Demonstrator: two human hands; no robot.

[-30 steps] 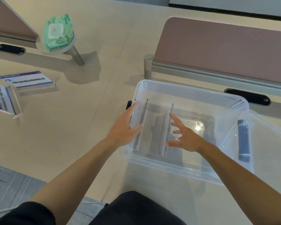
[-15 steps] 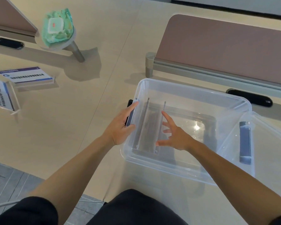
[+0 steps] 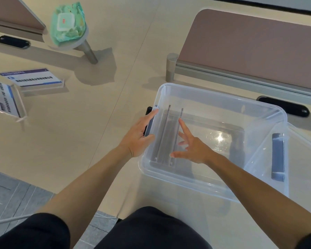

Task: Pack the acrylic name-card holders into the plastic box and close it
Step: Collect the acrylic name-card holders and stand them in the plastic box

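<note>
Now the right hand (image 3: pixel 192 150), fingers splayed, has slid the second holder (image 3: pixel 177 133) leftward beside the first holder (image 3: pixel 162 133); the left hand (image 3: pixel 137 136) pinches the plastic box (image 3: pixel 214 95) rim; room opens for more.

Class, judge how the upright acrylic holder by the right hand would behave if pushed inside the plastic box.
The acrylic holder stands upright and thin, so it probably tips easily. Its straight, flat panel suggests stiffness. On the glossy floor of the plastic box it may slide.
</note>
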